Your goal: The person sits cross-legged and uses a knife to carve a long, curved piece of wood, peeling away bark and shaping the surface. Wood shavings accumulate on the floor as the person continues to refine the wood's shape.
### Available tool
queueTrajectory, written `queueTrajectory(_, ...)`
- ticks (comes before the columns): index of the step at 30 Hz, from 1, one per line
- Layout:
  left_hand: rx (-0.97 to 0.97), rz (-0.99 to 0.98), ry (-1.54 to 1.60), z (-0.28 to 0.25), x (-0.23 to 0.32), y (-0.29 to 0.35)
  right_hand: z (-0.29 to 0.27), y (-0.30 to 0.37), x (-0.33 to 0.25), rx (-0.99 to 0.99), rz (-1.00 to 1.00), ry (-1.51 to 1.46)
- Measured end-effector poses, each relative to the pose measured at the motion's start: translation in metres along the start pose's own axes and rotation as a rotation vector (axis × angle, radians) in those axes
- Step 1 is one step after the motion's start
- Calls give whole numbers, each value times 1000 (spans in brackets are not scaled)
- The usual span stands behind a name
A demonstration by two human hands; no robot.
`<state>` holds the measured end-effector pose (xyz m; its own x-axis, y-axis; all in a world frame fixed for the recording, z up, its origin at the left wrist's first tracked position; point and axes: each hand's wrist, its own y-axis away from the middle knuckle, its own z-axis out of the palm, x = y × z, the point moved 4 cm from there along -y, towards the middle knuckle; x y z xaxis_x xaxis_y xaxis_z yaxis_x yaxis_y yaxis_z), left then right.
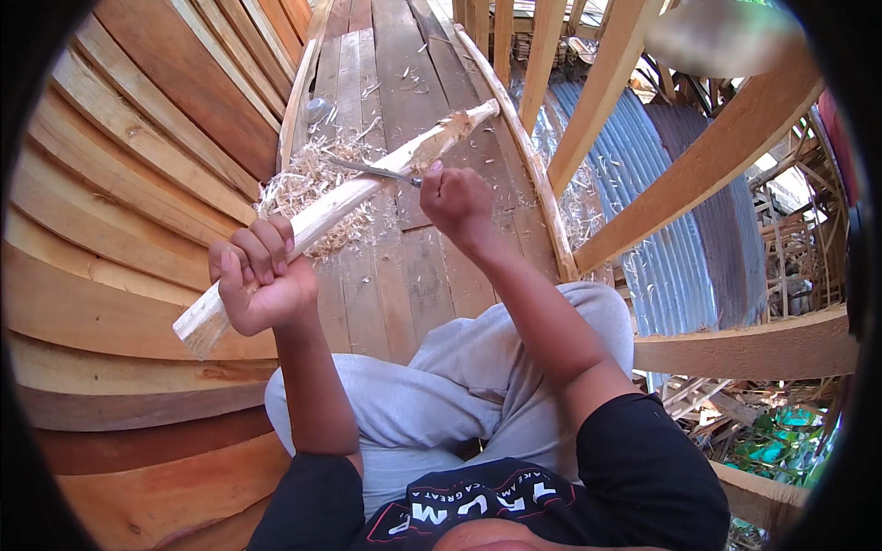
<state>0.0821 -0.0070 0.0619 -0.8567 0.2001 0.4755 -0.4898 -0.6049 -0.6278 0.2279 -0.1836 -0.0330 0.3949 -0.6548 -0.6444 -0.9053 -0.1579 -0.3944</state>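
Seated on a plank floor [404, 266] inside a wooden hull, I watch the left hand [260, 280], fingers wrapped tight, grip the near end of a pale wooden stick [322, 213] that slants up and away. The right hand [457, 197], fingers clenched round the handle, lays a knife [372, 171] on the stick's middle, above a heap of shavings [308, 188]. Shallow cuts pushed away from the body look wisest.

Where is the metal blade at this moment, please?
In the head view, the metal blade sits just above centre, held in the right hand, its tip over the pale wooden stick, above the shavings.
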Motion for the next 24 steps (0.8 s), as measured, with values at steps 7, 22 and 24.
queueTrajectory(7, 3, -47, -6, -17, 0, -7, 12, 12, -15, -20, 43, 77)
queueTrajectory(22, -212, 49, 68, 20, -1, 16, 14, -26, 96, 13, 386, 57)
queueTrajectory(24, -225, 55, 80, 18, -2, 13, 14, -16, 89, -25, 441, 18)
